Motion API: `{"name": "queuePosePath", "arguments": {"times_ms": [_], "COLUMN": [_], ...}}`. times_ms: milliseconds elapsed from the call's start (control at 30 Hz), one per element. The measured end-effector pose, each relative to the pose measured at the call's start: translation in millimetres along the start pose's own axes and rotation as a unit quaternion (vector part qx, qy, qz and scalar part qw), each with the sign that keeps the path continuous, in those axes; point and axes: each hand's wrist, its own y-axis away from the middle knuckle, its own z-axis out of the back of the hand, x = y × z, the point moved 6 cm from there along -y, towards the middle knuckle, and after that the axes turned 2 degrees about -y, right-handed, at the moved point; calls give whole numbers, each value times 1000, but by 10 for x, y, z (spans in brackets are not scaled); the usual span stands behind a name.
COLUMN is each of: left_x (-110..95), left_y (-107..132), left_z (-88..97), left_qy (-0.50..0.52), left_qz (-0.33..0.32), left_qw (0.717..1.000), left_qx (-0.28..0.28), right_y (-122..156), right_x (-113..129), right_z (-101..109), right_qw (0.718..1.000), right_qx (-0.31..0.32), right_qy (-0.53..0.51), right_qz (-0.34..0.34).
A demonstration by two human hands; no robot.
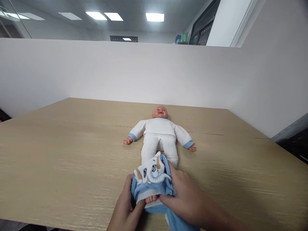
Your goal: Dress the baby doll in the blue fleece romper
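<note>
Doll (158,134) in white clothes lies flat on its back on the wooden table (60,150), head toward the far edge, feet at the near edge. Both hands are clamped on a blue garment (152,183) with a cartoon face — left hand (125,208) pinching its lower side, right hand (185,195) gripping the other. A small doll foot (151,199) pokes out of the fabric.

The pale wood-grain laminate table (60,154) looks smooth and matt. On it lies a glossy plastic baby doll (159,113) in a soft white knit cloth suit (158,136) with blue cuffs. The light-blue, animal-faced terry garment (152,181) looks fluffy and matt.
</note>
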Motion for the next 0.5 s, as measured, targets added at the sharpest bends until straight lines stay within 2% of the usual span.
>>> {"name": "queuePosePath", "arguments": {"times_ms": [67,167,300,433,500], "left_x": [-157,-351,-422,-381,-381], "left_y": [-13,-74,-246,-454,-544], "left_z": [9,46,110,196,253], "left_qy": [37,56,46,63,57], "left_qz": [-27,-64,-72,-56,-62], "left_qw": [998,994,996,996,996], "left_qx": [-37,-68,-38,-7,1], "right_y": [-6,-48,-151,-256,-304], "right_x": [-25,-43,-46,-31,-73], "right_z": [5,31,112,238,263], "right_qw": [1000,998,993,988,986], "right_qx": [2,-11,-28,-45,-27], "right_qy": [-24,-57,-113,-105,-112], "right_qz": [-18,-4,38,106,120]}}
